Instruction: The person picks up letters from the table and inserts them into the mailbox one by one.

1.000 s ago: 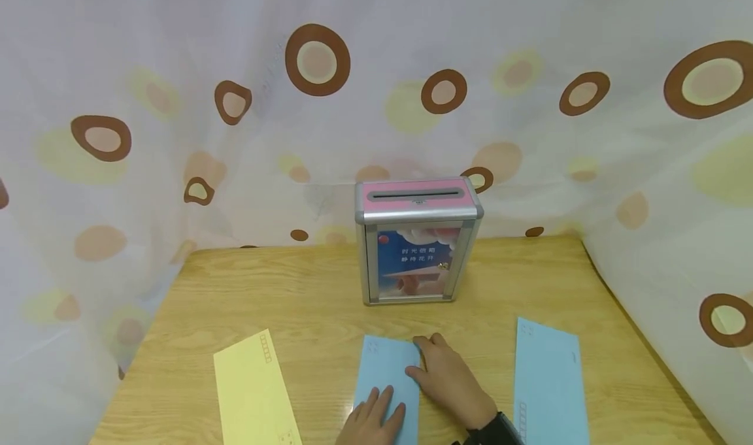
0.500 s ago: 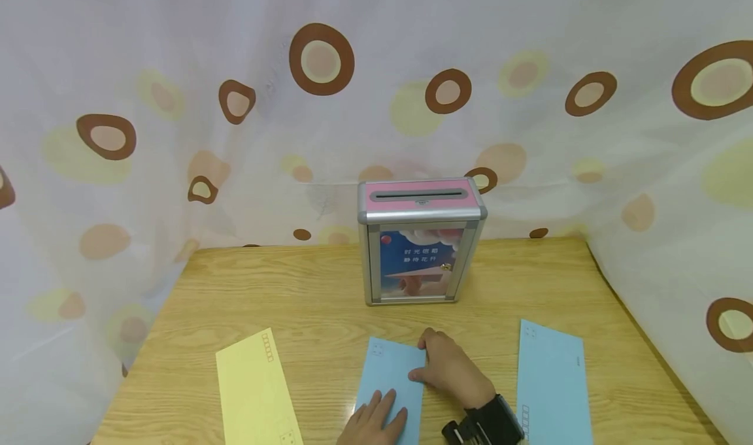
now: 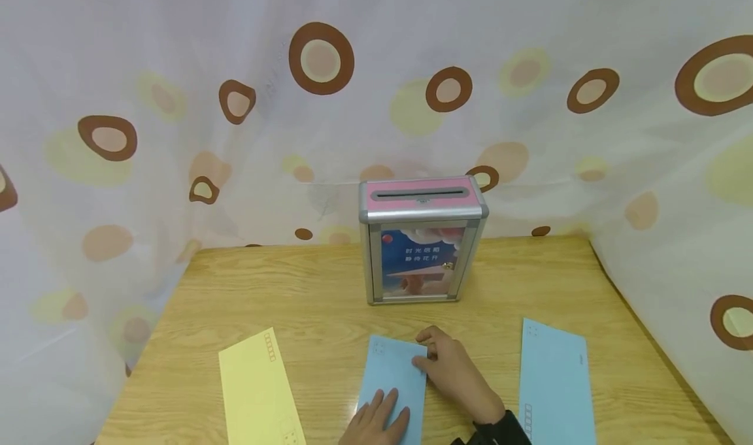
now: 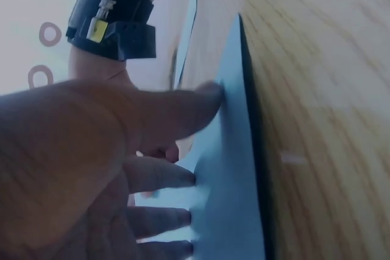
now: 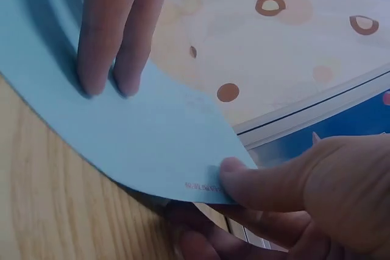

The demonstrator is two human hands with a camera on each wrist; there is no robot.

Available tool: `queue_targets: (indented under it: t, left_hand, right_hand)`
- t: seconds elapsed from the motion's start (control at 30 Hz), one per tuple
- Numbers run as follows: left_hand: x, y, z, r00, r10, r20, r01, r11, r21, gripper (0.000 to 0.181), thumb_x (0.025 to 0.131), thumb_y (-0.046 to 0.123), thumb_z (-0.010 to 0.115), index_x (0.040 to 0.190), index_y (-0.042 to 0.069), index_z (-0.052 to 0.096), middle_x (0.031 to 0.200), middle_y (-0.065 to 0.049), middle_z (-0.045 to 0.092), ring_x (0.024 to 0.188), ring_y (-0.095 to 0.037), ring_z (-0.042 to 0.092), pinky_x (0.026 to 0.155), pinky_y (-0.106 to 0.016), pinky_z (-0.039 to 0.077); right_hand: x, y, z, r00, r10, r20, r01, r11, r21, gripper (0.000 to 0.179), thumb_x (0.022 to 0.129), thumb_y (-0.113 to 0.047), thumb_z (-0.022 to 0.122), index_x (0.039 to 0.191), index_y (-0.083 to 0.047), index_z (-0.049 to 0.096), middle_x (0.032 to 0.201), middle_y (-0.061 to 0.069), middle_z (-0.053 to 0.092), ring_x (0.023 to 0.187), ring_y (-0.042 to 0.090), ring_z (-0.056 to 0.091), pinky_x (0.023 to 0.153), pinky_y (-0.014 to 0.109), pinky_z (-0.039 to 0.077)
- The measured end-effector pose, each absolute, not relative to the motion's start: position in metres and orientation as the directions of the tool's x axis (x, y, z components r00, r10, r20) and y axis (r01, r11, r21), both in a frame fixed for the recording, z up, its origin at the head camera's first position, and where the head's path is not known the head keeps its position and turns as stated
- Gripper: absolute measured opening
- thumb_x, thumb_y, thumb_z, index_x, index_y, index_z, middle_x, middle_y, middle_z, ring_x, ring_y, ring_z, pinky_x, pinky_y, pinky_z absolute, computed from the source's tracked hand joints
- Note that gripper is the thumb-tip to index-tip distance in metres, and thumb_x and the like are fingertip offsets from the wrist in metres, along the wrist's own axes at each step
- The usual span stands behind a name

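Observation:
A light blue envelope (image 3: 393, 361) lies in the middle of the wooden table, its long side running toward the box. My left hand (image 3: 376, 422) rests on its lower part with straight, spread fingers, which the left wrist view shows touching the paper. At the far right corner my right hand (image 3: 457, 372) pinches the envelope, thumb on top and fingers beneath. In the right wrist view that corner of the envelope (image 5: 164, 144) bends up off the table between thumb and fingers (image 5: 268, 184).
A pink and silver letter box (image 3: 419, 210) with a top slot stands behind the envelope. A yellow envelope (image 3: 259, 386) lies to the left, another blue envelope (image 3: 555, 383) to the right. Patterned white cloth (image 3: 265, 151) surrounds the wooden table (image 3: 294, 281).
My right hand's fingers have shifted at the far right corner and now tuck under it, with the thumb on top. The left hand stays flat on the envelope.

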State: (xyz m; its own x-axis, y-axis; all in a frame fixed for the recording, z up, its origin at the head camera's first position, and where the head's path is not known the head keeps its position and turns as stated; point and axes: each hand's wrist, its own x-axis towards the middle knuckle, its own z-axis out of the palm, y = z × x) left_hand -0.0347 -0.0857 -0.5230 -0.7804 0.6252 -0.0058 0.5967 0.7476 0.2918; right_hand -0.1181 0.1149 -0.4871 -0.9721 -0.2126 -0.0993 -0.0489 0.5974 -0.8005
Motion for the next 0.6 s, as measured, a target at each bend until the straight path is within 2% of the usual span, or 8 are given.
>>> queue_targets:
  t: [0.13, 0.17, 0.23, 0.3, 0.4, 0.5, 0.53, 0.6]
  left_hand:
    - [-0.038, -0.088, -0.521, -0.761, 0.646, 0.054, 0.623, 0.706, 0.338, 0.072, 0.092, 0.071, 0.040, 0.127, 0.013, 0.064, 0.137, -0.017, 0.055, 0.122, -0.041, 0.052, 0.089, -0.053, 0.054]
    - [-0.039, -0.088, -0.519, -0.764, 0.642, 0.066, 0.619, 0.700, 0.356, 0.066, 0.093, 0.067, 0.045, 0.125, 0.012, 0.065, 0.134, -0.017, 0.057, 0.119, -0.042, 0.053, 0.088, -0.052, 0.055]
    - [-0.041, -0.088, -0.514, -0.791, 0.609, 0.064, 0.577, 0.706, 0.411, 0.056, 0.092, 0.058, 0.055, 0.121, 0.011, 0.067, 0.130, -0.017, 0.059, 0.117, -0.043, 0.054, 0.088, -0.053, 0.055]
    - [-0.041, -0.088, -0.509, -0.855, 0.517, 0.043, 0.466, 0.729, 0.501, 0.049, 0.090, 0.047, 0.064, 0.123, 0.010, 0.065, 0.133, -0.017, 0.056, 0.121, -0.043, 0.051, 0.092, -0.055, 0.052]
    - [-0.040, -0.087, -0.504, -0.942, 0.336, -0.007, 0.258, 0.735, 0.627, 0.067, 0.088, 0.034, 0.070, 0.142, 0.005, 0.044, 0.147, -0.022, 0.038, 0.132, -0.043, 0.038, 0.103, -0.060, 0.042]
    - [-0.040, -0.085, -0.503, -0.981, 0.194, -0.028, 0.108, 0.656, 0.747, 0.090, 0.086, 0.024, 0.071, 0.153, 0.003, 0.016, 0.151, -0.027, 0.028, 0.134, -0.043, 0.034, 0.107, -0.061, 0.036]
    - [-0.039, -0.086, -0.503, -0.982, 0.182, -0.040, 0.085, 0.627, 0.774, 0.093, 0.087, 0.021, 0.070, 0.154, 0.003, 0.009, 0.150, -0.028, 0.029, 0.133, -0.044, 0.036, 0.107, -0.061, 0.036]
    - [-0.039, -0.086, -0.503, -0.982, 0.178, -0.071, 0.044, 0.568, 0.822, 0.094, 0.087, 0.014, 0.069, 0.154, 0.003, 0.005, 0.143, -0.027, 0.040, 0.126, -0.042, 0.046, 0.103, -0.060, 0.041]
  right_hand:
    - [-0.113, 0.115, -0.487, -0.981, -0.183, -0.061, -0.066, 0.617, -0.784, 0.017, 0.091, -0.007, 0.066, 0.108, -0.005, 0.064, 0.095, 0.010, 0.066, 0.086, 0.021, 0.062, 0.072, 0.040, 0.055]
    - [-0.112, 0.116, -0.487, -0.982, -0.180, -0.048, -0.075, 0.620, -0.781, 0.016, 0.091, -0.007, 0.066, 0.107, -0.005, 0.064, 0.092, 0.008, 0.065, 0.083, 0.018, 0.061, 0.070, 0.038, 0.055]
    - [-0.110, 0.117, -0.484, -0.984, -0.175, -0.031, -0.084, 0.610, -0.788, 0.015, 0.092, -0.007, 0.065, 0.107, -0.006, 0.065, 0.087, 0.006, 0.064, 0.076, 0.015, 0.058, 0.065, 0.035, 0.053]
    - [-0.108, 0.118, -0.480, -0.986, -0.165, -0.002, -0.099, 0.601, -0.793, 0.012, 0.093, -0.007, 0.064, 0.105, -0.008, 0.065, 0.083, 0.003, 0.064, 0.071, 0.013, 0.056, 0.062, 0.031, 0.051]
    - [-0.107, 0.120, -0.471, -0.990, -0.133, 0.046, -0.115, 0.571, -0.813, 0.010, 0.094, -0.005, 0.063, 0.102, -0.010, 0.064, 0.074, 0.000, 0.061, 0.061, 0.011, 0.051, 0.056, 0.026, 0.047]
    - [-0.104, 0.122, -0.459, -0.991, -0.099, 0.093, -0.132, 0.536, -0.834, 0.011, 0.094, -0.005, 0.062, 0.101, -0.013, 0.063, 0.071, -0.001, 0.061, 0.060, 0.011, 0.051, 0.053, 0.024, 0.046]
    - [-0.103, 0.123, -0.455, -0.990, -0.092, 0.103, -0.136, 0.523, -0.841, 0.011, 0.095, -0.005, 0.061, 0.101, -0.013, 0.063, 0.071, -0.001, 0.061, 0.060, 0.012, 0.052, 0.053, 0.024, 0.046]
    - [-0.101, 0.124, -0.447, -0.989, -0.080, 0.123, -0.146, 0.510, -0.847, 0.011, 0.095, -0.006, 0.061, 0.102, -0.015, 0.062, 0.072, -0.001, 0.061, 0.061, 0.014, 0.053, 0.053, 0.025, 0.047]
